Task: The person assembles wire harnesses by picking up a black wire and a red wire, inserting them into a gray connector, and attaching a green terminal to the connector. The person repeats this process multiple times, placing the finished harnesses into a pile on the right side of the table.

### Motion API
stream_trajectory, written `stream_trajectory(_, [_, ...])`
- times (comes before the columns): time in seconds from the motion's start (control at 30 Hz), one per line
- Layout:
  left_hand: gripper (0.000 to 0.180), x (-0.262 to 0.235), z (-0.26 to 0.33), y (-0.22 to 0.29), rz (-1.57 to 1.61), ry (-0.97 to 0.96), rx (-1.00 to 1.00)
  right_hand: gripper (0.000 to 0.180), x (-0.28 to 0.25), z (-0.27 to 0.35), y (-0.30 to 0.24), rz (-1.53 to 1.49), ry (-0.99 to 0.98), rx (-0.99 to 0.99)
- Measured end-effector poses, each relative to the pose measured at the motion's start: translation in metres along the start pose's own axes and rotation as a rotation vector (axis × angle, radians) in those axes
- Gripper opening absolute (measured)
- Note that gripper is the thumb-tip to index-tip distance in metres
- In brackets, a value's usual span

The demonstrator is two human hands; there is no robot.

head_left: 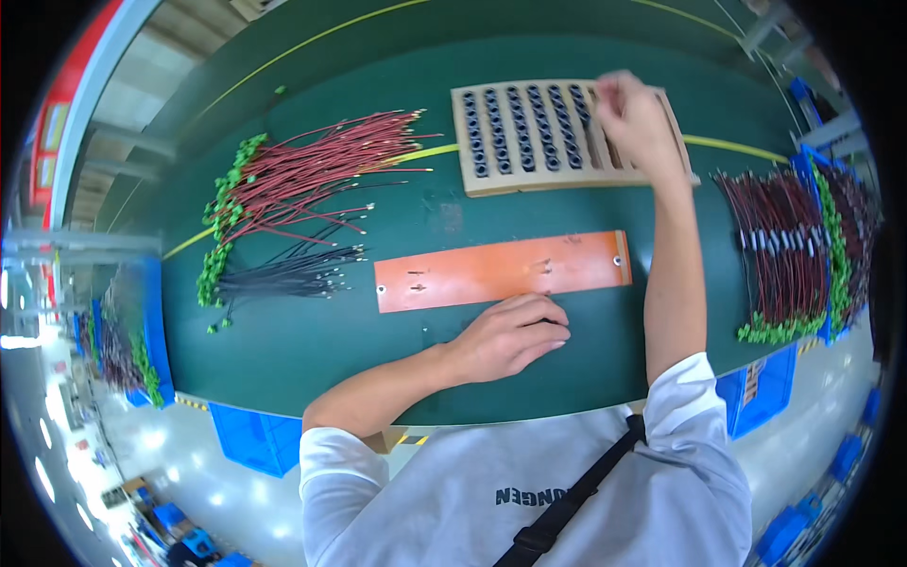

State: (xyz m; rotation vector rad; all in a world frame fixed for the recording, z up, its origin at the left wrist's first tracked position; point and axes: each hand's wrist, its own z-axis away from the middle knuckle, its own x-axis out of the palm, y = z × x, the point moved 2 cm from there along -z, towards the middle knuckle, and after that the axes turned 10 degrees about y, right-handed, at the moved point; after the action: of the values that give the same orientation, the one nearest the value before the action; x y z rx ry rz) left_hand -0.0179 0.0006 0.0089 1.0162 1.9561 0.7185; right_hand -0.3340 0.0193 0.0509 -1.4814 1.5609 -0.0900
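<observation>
On the green table, my left hand (510,335) rests loosely curled just below an orange strip-shaped board (491,274), its fingertips turned inward. Whatever it holds, if anything, is hidden. My right hand (631,113) reaches over the right part of a pale wooden tray (470,191), fingers drawn together and slightly smeared. I cannot make out anything between them. Rows of small dark cylindrical parts (525,128) fill the tray's left and middle slots. Near the hand, a long slot (598,142) shows bare wood. The board carries small dark fittings and a screw at either end.
Left of the board lie red wires (321,161) and black wires (283,274), with green connectors (222,208) at one end. More dark red wires with green connectors (779,250) hang over the right side, beside a blue bin edge. Blue bins (255,439) stand below the table.
</observation>
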Motion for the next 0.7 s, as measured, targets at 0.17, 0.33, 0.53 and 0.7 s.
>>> stream_trajectory(0.17, [0.015, -0.05, -0.012, 0.025, -0.177, 0.146, 0.214, 0.026, 0.022, 0.022, 0.031, 0.238, -0.107, -0.012])
stream_trajectory(0.33, [0.026, -0.186, -0.001, 0.019, -1.101, -0.02, 0.095, 0.022, 0.013, 0.025, 0.025, 0.215, -0.116, -0.015])
stream_trajectory(0.53, [0.022, -0.302, 0.063, -0.043, -1.53, -0.238, -0.3, 0.024, 0.022, 0.023, 0.06, -0.318, 0.0, 0.222])
stream_trajectory(0.7, [0.016, -0.374, 0.05, -0.061, -1.045, 0.548, -0.255, 0.026, 0.024, 0.02, 0.067, -0.389, -0.002, 0.278])
